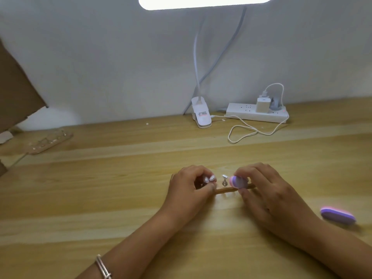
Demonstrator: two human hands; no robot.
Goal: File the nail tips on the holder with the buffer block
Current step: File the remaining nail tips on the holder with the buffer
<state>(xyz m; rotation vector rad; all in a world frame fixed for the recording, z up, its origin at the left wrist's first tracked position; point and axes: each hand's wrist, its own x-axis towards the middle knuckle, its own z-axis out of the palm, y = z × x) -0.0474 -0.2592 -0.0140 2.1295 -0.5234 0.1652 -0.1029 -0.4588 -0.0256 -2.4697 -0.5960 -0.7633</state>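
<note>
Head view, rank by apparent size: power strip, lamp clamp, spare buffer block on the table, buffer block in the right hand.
1. power strip
2-3. lamp clamp and spare buffer block: look alike, unranked; the block is nearer the camera
4. held buffer block, partly hidden by the right hand

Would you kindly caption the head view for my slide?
A person's right hand holds a buffer block by the nail-tip holder, which the left hand grips.

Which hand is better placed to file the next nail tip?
Right. The right hand grips the buffer block just beside the nail tips, while the left hand grips the holder.
</note>
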